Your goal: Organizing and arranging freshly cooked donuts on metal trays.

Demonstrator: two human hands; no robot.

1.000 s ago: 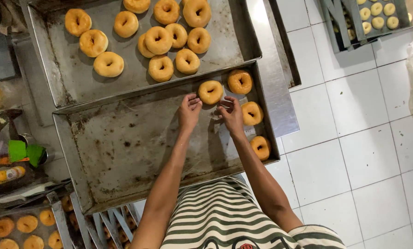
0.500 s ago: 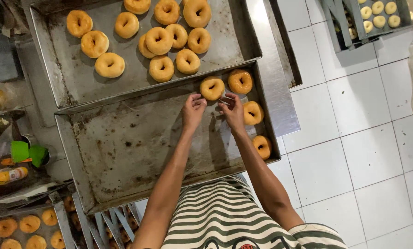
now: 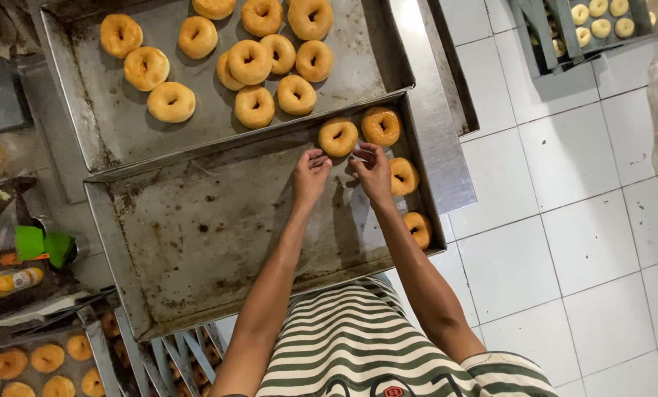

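Both hands hover half-curled and empty, left hand (image 3: pixel 310 173) and right hand (image 3: pixel 372 170) fingertips at the golden ring doughnut (image 3: pixel 338 137) on the battered steel tray (image 3: pixel 197 242); best nudged gently, it looks soft.

Four doughnuts (image 3: pixel 338 137) line the near tray's (image 3: pixel 197 242) right edge (fuller tray (image 3: pixel 101 125) behind).

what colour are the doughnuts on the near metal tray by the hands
Golden brown ring doughnuts on the grey metal baking tray, seen best in the head view.

Dull, stained metal tray (image 3: pixel 197 242); matt golden doughnuts (image 3: pixel 338 137); glossy white floor tiles (image 3: pixel 564 242)
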